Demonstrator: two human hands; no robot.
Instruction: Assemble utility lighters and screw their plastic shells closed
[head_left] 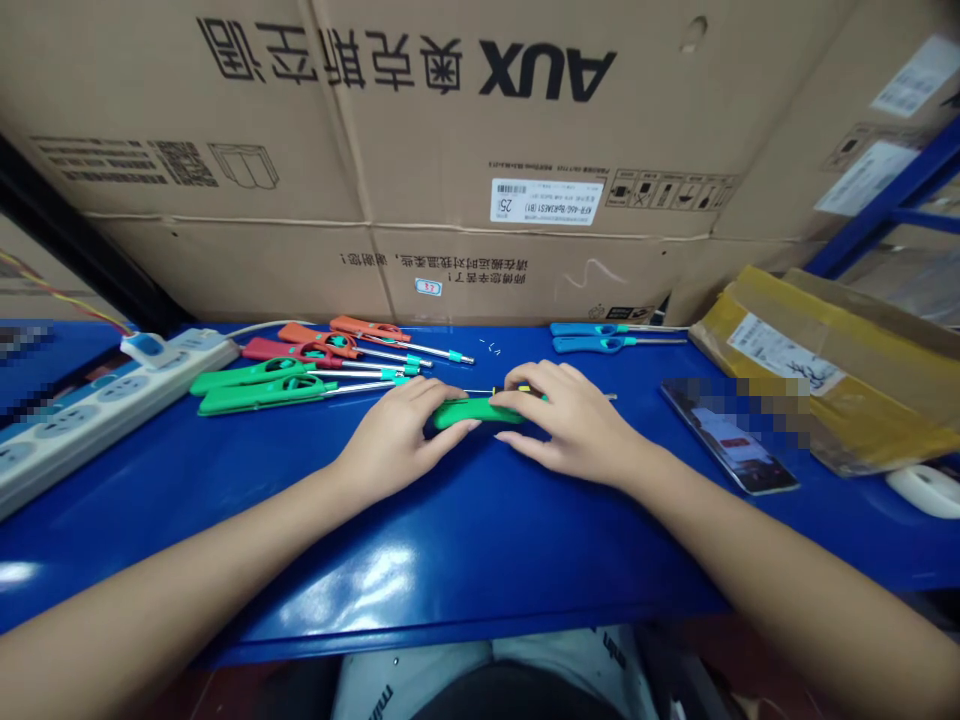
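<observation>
A green long-necked lighter [471, 411] lies on the blue table [465, 560], and both my hands grip it. My left hand [401, 435] is closed round its handle end from the left. My right hand [574, 420] is closed over its right part, where a thin metal rod sticks out to the right. Just left of my hands lies a row of lighters: two green ones [259, 388], a red one [292, 351] and two orange ones [352, 331], all with metal necks.
Two blue lighters [600, 337] lie at the back right. A phone [731, 437] lies to the right, beside a yellow-taped parcel [832, 370]. A white power strip [90, 415] runs along the left. Large cardboard boxes [465, 150] wall off the back. A white mouse [930, 490] sits far right.
</observation>
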